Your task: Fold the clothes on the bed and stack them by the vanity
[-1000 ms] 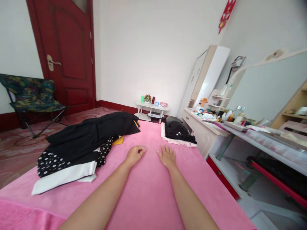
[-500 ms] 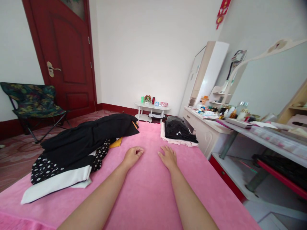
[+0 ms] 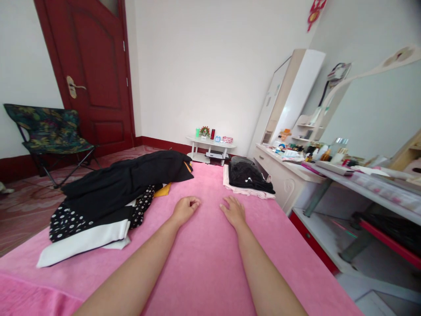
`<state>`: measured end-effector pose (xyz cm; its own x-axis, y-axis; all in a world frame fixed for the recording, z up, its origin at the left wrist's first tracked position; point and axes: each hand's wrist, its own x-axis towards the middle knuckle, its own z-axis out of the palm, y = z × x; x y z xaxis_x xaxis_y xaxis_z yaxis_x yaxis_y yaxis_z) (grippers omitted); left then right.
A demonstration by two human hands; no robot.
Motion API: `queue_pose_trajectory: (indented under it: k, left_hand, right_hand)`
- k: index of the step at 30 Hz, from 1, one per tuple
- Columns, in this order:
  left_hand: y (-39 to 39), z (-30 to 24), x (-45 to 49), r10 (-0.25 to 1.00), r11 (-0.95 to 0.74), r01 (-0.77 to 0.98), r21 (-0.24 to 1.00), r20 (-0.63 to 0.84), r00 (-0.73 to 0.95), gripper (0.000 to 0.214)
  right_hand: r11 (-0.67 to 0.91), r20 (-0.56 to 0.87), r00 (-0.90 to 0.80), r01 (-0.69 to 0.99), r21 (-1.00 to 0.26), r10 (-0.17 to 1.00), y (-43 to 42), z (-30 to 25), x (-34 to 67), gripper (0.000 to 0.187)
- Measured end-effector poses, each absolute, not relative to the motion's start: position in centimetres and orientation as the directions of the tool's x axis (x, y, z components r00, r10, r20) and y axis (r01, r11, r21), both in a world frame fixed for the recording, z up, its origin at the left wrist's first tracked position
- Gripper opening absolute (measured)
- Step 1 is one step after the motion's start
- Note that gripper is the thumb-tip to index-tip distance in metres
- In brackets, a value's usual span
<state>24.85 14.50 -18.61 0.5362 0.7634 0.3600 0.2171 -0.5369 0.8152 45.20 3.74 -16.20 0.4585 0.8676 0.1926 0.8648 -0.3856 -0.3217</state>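
From the head view I see my left hand (image 3: 186, 209), fingers curled in, and right hand (image 3: 234, 211), fingers spread, on a pink blanket (image 3: 204, 254) between heaped clothes (image 3: 128, 175) and a folded clothes stack (image 3: 247, 176).

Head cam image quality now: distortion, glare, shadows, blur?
All in the head view: door and tall cabinet lean, wide-angle style; bright sheen on the cabinet; no hard shadows around left hand or right hand; black garment shows little fold detail; bottle labels unreadable; top right corner darkened.
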Motion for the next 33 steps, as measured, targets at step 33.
queue_pose_trajectory:
  k: [33]
  left_hand:
    - [14.57,-18.67,24.76,0.748,-0.56,0.213,0.801,0.378,0.546,0.016]
  right_hand:
    - [-0.348,0.246,0.432,0.882,-0.318,0.868,4.11,-17.18,45.72,0.046]
